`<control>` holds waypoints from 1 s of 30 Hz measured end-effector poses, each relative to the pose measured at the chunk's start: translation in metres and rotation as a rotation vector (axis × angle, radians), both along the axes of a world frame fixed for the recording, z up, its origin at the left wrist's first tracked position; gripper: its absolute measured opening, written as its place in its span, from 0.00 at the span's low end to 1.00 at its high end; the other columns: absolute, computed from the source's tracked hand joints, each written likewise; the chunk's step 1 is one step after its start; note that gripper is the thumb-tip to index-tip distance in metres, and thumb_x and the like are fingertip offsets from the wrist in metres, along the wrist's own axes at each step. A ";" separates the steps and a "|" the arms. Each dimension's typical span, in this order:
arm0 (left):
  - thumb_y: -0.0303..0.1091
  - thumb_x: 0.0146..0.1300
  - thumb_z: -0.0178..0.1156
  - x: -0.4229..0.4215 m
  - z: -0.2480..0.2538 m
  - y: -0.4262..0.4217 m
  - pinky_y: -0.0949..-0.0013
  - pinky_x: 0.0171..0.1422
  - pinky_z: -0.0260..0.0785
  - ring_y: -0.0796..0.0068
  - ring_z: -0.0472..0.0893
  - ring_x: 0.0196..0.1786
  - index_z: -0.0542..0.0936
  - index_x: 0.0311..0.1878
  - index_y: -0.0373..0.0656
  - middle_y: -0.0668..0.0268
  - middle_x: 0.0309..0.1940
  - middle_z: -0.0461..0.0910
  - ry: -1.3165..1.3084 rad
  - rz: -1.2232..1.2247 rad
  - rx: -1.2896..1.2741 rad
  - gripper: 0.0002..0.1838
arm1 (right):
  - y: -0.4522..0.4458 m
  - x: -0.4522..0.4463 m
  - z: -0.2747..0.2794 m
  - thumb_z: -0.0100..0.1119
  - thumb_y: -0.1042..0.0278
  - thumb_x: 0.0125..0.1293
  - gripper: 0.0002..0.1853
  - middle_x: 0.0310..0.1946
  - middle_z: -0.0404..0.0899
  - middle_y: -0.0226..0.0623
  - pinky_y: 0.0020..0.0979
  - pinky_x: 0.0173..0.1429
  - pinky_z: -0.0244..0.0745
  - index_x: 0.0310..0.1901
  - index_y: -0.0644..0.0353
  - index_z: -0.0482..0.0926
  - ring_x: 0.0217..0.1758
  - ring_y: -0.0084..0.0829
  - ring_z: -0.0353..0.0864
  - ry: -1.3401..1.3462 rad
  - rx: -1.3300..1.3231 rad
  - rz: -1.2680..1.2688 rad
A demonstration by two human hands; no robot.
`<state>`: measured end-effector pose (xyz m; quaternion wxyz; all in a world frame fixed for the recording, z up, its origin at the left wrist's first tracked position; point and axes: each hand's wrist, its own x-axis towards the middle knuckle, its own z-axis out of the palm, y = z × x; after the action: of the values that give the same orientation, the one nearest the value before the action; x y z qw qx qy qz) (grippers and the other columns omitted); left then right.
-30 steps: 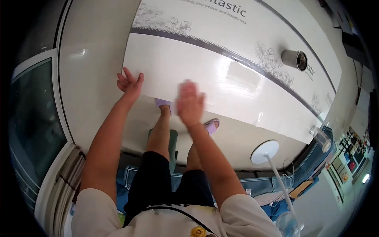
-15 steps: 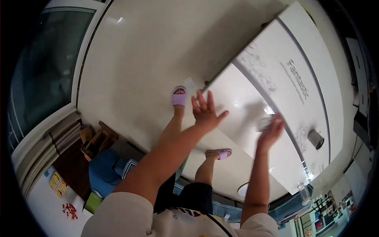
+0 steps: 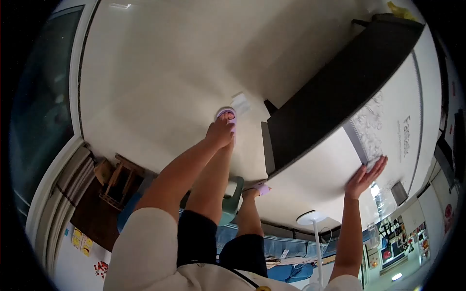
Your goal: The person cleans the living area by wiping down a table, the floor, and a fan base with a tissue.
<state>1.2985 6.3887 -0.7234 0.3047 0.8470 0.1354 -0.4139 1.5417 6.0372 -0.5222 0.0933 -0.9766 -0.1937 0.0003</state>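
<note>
My left hand [image 3: 221, 133] reaches low toward the floor, in front of my foot in a lilac slipper [image 3: 232, 112]. Its fingers are foreshortened, so their grip is hidden. Just beyond the slipper a white piece of tissue or paper [image 3: 240, 102] lies on the floor. On the white tabletop [image 3: 335, 157] rests my right hand [image 3: 365, 179], fingers stretched out and close together. A crumpled white tissue [image 3: 373, 164] shows under those fingers, pressed against the table.
The table's dark side [image 3: 335, 92] and dark leg [image 3: 270, 106] stand right of the floor tissue. A grey cup [image 3: 399, 193] and a clear glass [image 3: 373, 235] are on the table. Behind are a green stool [image 3: 232, 201], a white lamp [image 3: 311, 218], a blue sofa [image 3: 291, 245] and a wooden chair [image 3: 121, 182].
My left hand has gone from spread in mid-air down to beside the slipper. My right hand has moved right along the tabletop with the tissue. The view has tilted, showing the table's dark side.
</note>
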 end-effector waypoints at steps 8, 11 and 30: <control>0.34 0.56 0.52 0.027 -0.115 -0.034 0.61 0.68 0.54 0.60 0.63 0.63 0.77 0.48 0.43 0.61 0.61 0.65 -0.250 -0.350 0.229 0.16 | -0.006 -0.003 -0.002 0.31 0.50 0.69 0.31 0.68 0.45 0.51 0.48 0.71 0.37 0.67 0.63 0.48 0.72 0.47 0.41 0.079 0.029 0.024; 0.31 0.57 0.50 0.035 -0.145 -0.033 0.61 0.67 0.55 0.59 0.64 0.63 0.76 0.50 0.43 0.59 0.61 0.64 -0.315 -0.325 0.134 0.17 | -0.010 -0.004 -0.002 0.28 0.46 0.69 0.32 0.69 0.42 0.47 0.48 0.72 0.37 0.68 0.57 0.46 0.73 0.45 0.39 0.117 0.001 -0.009; 0.28 0.59 0.50 0.261 -0.224 -0.016 0.67 0.64 0.61 0.63 0.66 0.62 0.73 0.53 0.42 0.61 0.59 0.67 -0.835 0.089 -0.072 0.17 | -0.004 -0.004 -0.004 0.23 0.41 0.66 0.35 0.69 0.44 0.44 0.52 0.72 0.37 0.68 0.56 0.47 0.73 0.45 0.40 0.084 -0.077 -0.062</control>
<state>1.5593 6.3727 -0.9472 0.3804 0.9242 0.0221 -0.0263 1.5375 6.0335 -0.5266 0.0639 -0.9841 -0.1593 0.0461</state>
